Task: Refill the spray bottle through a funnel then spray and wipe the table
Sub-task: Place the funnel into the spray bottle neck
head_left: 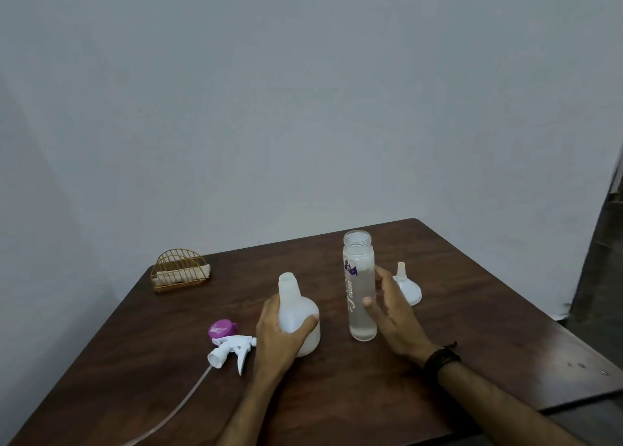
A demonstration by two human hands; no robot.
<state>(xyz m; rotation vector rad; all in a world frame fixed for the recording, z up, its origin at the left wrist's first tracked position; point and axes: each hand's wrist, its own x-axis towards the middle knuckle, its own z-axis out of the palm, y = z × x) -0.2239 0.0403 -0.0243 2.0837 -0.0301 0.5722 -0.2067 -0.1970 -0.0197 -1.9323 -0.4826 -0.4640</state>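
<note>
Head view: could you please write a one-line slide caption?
Left hand steadies the uncapped spray bottle while the open right hand reaches the clear bottle.

Left hand (pixel 276 331) grips spray bottle (pixel 298 314); right hand (pixel 394 314) open

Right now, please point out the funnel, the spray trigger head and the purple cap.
funnel (pixel 408 289): head view, on its wide white cone.
spray trigger head (pixel 230 347): head view, on its white body.
purple cap (pixel 221 329): head view, on its flat top.
</note>
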